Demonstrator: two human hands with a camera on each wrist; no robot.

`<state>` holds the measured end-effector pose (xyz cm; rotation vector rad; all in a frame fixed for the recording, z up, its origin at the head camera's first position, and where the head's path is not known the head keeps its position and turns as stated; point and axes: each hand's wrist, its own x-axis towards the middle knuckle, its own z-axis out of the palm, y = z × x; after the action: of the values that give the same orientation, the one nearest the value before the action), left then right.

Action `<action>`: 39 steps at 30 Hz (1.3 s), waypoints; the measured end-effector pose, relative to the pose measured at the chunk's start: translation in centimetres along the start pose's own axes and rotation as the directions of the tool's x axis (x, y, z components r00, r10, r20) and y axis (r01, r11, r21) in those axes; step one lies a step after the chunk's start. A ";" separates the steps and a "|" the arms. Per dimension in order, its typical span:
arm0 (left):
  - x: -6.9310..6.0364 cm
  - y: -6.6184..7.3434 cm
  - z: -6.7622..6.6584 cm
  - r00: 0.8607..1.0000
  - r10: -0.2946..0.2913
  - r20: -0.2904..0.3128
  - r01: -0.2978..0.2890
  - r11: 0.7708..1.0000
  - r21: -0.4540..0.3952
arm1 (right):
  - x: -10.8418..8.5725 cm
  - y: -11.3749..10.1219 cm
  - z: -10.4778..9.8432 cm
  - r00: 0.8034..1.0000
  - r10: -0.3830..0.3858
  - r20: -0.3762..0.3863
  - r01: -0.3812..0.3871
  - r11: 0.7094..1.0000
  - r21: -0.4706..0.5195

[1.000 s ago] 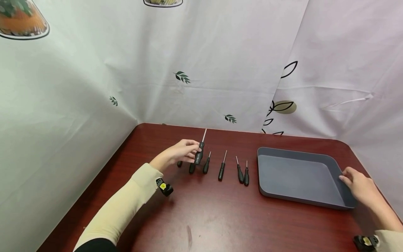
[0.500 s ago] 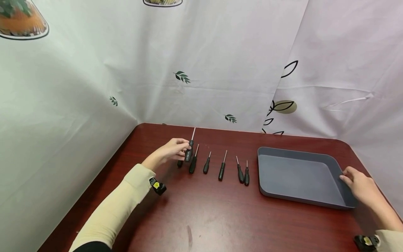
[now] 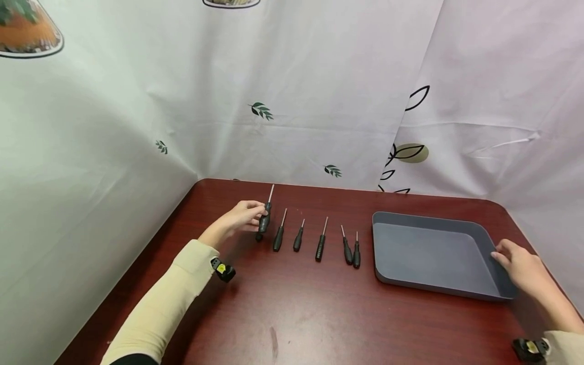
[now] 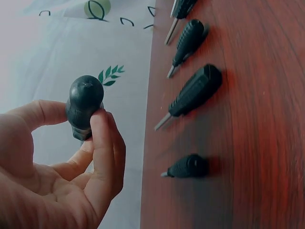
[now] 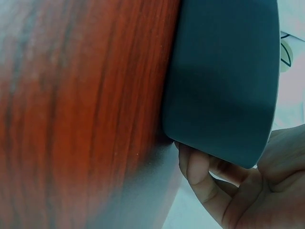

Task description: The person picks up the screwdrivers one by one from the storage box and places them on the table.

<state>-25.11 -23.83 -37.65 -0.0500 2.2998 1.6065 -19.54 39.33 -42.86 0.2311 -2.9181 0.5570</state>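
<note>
My left hand (image 3: 242, 215) pinches a black-handled screwdriver (image 3: 265, 218) above the table's far left, its metal shaft pointing up and away. In the left wrist view the handle's rounded end (image 4: 86, 98) faces the camera, between thumb and fingers. Just below it, another screwdriver (image 4: 188, 166) lies on the table, mostly hidden in the head view. To the right lies a row of several more, including a long one (image 3: 278, 238) and a short one (image 3: 298, 240). My right hand (image 3: 522, 266) grips the right wall of a grey tray (image 3: 433, 253), fingers curled against its outside.
A ribbed-handled screwdriver (image 3: 321, 248) lies mid-row. Two more, one screwdriver (image 3: 347, 251) beside another screwdriver (image 3: 357, 257), lie close together left of the tray. Reddish-brown wood forms the tabletop (image 3: 328, 319); a white patterned sheet (image 3: 292, 142) hangs behind it.
My left hand has carried the screwdriver leftward along the row, uncovering the long one on the table. My right hand stays at the tray's right wall.
</note>
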 end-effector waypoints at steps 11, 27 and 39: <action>0.0 -0.5 -1.1 1.000 0.006 -0.019 -0.006 1.000 0.026 | 0.0 0.1 0.0 1.000 -0.005 -0.003 0.005 1.000 -0.003; 0.5 -2.0 -2.8 0.999 0.007 -0.046 -0.004 0.999 0.048 | -0.1 -0.3 0.1 1.000 -0.003 -0.022 0.003 1.000 -0.006; 0.8 -2.9 -3.7 0.996 -0.022 -0.086 0.029 0.996 0.083 | -0.1 -0.2 0.1 1.000 -0.012 -0.026 0.012 1.000 -0.007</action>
<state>-26.13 -28.17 -39.35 -0.1300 2.4186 1.5212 -19.43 39.16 -42.90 0.2386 -2.8906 0.5441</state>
